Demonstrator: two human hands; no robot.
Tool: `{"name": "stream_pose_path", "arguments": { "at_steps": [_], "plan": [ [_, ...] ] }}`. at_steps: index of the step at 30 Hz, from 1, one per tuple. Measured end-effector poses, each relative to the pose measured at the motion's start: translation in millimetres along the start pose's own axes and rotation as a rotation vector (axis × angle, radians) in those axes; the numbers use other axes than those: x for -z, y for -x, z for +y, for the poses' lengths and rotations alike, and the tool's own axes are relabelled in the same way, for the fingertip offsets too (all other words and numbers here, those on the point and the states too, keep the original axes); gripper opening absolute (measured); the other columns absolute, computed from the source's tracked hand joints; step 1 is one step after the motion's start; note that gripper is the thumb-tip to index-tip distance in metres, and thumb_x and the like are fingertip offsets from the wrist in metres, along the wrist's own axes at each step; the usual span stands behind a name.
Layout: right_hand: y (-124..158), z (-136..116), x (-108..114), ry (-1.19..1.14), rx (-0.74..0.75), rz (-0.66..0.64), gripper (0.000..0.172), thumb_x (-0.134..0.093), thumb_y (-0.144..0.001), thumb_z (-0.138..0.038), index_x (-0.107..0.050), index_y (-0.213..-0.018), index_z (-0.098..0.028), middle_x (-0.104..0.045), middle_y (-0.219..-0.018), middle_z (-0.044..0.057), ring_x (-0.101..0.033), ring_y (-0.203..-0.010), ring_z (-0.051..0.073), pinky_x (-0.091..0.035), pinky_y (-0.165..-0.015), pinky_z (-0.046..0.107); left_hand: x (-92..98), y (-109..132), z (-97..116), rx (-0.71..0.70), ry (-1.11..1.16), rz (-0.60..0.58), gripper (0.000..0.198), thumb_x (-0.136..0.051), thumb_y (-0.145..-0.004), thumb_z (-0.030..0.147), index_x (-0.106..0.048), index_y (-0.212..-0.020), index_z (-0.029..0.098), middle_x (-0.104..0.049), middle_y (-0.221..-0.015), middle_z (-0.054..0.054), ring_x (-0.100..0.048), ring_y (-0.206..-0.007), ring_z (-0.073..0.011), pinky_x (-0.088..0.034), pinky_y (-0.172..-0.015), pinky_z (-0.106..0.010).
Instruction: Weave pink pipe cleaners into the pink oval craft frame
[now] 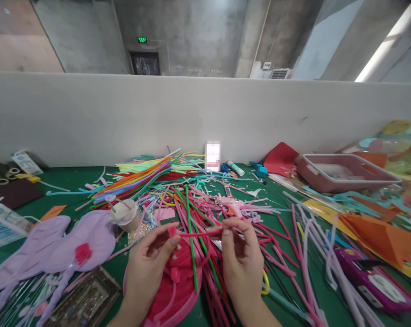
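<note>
Between my two hands a red pipe cleaner (200,234) is stretched level. The fingertips of my left hand (151,263) pinch its left end, where a small red curled bit shows. At the other end, my right hand (241,259) grips it between thumb and forefinger. Below them lies a round red and pink pipe-cleaner piece (178,299), partly hidden by my left hand. Beside it, red and pink pipe cleaners (212,290) run under my right hand, with a few green ones (192,245) across them.
A purple butterfly shape (92,236) with a red flower lies at left, near a paper cup (124,213) and a dark framed tray (84,299). Bundled coloured pipe cleaners (133,179) are behind. At right are a pink basket (348,175) and a purple device (375,281).
</note>
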State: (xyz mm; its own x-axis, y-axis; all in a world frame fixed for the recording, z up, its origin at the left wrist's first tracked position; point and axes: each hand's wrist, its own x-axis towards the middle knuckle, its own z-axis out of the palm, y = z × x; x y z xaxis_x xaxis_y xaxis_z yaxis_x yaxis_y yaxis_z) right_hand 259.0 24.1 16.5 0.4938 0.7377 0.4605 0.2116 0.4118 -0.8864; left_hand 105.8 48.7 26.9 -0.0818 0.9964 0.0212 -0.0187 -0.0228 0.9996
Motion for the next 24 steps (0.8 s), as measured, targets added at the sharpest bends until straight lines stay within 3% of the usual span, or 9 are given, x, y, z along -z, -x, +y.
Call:
{"name": "stream_pose_path", "arguments": {
  "at_steps": [4,9,12,14,17,21,24],
  "plan": [
    [2,0,0,0.004,0.013,-0.014,0.007,-0.050,-0.094,-0.024,-0.057,-0.094,-0.023,-0.058,-0.084,0.001,-0.064,-0.066,0.013,-0.052,-0.058,0.024,2.4,-2,-4,-0.011,0.078,-0.011,0.033,-0.079,-0.069,0.042,-0.072,-0.089,0.017,-0.067,-0.059,0.002,-0.059,-0.051,-0.0125,-0.050,-0.048,-0.020],
    [3,-4,0,-0.167,-0.048,-0.102,0.010,-0.048,-0.097,-0.027,-0.052,-0.106,-0.026,-0.063,-0.094,0.004,-0.068,-0.083,0.017,-0.055,-0.078,0.033,1.7,-5,-7,0.118,0.215,-0.146,0.032,-0.077,-0.072,0.044,-0.072,-0.086,0.015,-0.066,-0.060,0.001,-0.058,-0.051,-0.0096,-0.047,-0.046,-0.016],
    [0,-6,0,-0.339,-0.184,-0.022,0.030,-0.057,-0.092,-0.028,-0.041,-0.117,-0.030,-0.066,-0.089,0.001,-0.068,-0.070,0.015,-0.056,-0.062,0.028,-1.3,-5,-6,0.252,0.291,-0.260,0.033,-0.080,-0.068,0.045,-0.071,-0.079,0.014,-0.063,-0.055,0.002,-0.055,-0.047,-0.0072,-0.044,-0.043,-0.014],
    [-3,-6,2,-0.380,-0.268,-0.033,0.032,-0.061,-0.090,-0.031,-0.043,-0.116,-0.028,-0.068,-0.084,-0.001,-0.065,-0.063,0.014,-0.052,-0.056,0.025,-3.3,-4,-7,0.326,0.361,-0.293,0.034,-0.083,-0.065,0.043,-0.071,-0.076,0.013,-0.063,-0.056,0.003,-0.054,-0.046,-0.0049,-0.043,-0.044,-0.012],
    [-6,-5,3,-0.348,-0.335,-0.156,0.018,-0.062,-0.088,-0.036,-0.058,-0.097,-0.020,-0.069,-0.073,0.001,-0.061,-0.058,0.012,-0.049,-0.056,0.023,-5.3,-4,-9,0.375,0.414,-0.281,0.034,-0.086,-0.062,0.040,-0.071,-0.075,0.012,-0.063,-0.057,0.003,-0.054,-0.047,-0.0034,-0.043,-0.047,-0.011],
    [-6,-7,1,-0.245,-0.481,-0.413,0.020,-0.069,-0.079,-0.035,-0.066,-0.082,-0.015,-0.065,-0.061,0.000,-0.057,-0.054,0.011,-0.045,-0.053,0.021,-5.4,-7,-15,0.362,0.391,-0.267,0.036,-0.085,-0.063,0.041,-0.071,-0.076,0.011,-0.062,-0.053,0.003,-0.052,-0.046,-0.0039,-0.042,-0.046,-0.011],
    [-6,-8,-1,-0.179,-0.575,-0.525,0.017,-0.070,-0.075,-0.030,-0.067,-0.079,-0.014,-0.060,-0.056,-0.002,-0.053,-0.050,0.008,-0.039,-0.050,0.019,-5.0,-8,-16,0.323,0.365,-0.283,0.035,-0.084,-0.064,0.042,-0.070,-0.075,0.012,-0.062,-0.053,0.003,-0.052,-0.046,-0.0043,-0.042,-0.046,-0.012]
  ]
}}
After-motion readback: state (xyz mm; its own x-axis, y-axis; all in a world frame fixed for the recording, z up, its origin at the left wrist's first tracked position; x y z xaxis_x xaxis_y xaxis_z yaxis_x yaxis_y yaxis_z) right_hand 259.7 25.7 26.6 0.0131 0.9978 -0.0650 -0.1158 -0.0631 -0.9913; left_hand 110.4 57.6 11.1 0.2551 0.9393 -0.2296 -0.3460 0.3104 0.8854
